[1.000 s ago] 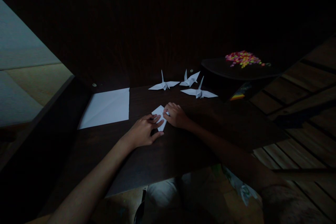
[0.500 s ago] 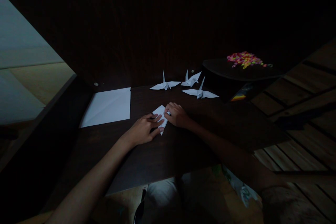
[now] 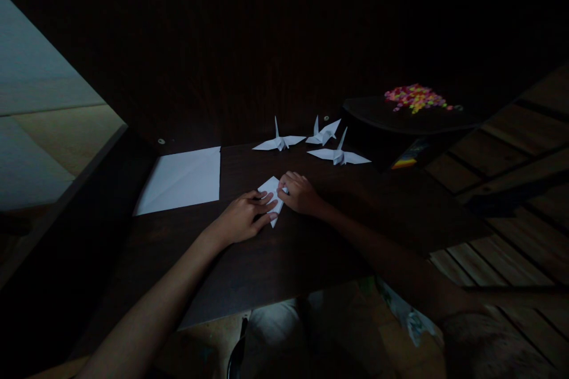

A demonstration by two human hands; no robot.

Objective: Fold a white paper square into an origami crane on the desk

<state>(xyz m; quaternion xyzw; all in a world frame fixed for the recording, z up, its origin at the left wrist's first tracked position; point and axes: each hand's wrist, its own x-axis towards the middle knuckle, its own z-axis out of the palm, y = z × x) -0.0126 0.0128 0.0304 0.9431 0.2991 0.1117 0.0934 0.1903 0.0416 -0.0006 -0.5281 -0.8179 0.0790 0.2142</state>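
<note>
A small piece of folded white paper (image 3: 269,183), kite-shaped with a point toward me, lies flat on the dark table (image 3: 249,266). My left hand (image 3: 244,216) rests on its left side, fingers spread and laid flat across the paper. At the paper's right corner, my right hand (image 3: 300,192) has its fingers curled in a pinch on the edge. Part of the folded paper is hidden beneath the fingers. Beyond my hands stand three white paper cranes, a left one (image 3: 280,143), a back one (image 3: 323,134) and a front right one (image 3: 339,157).
A large white paper sheet (image 3: 182,180) with a diagonal crease lies at the left. Small colourful pieces (image 3: 415,98) are heaped on a raised dark shelf (image 3: 368,112) at the right. A dark panel (image 3: 222,41) rises behind the table, and a side board (image 3: 66,207) borders the left.
Both hands keep almost the same position on the folded paper. The view has shifted very slightly; otherwise nothing has visibly moved.
</note>
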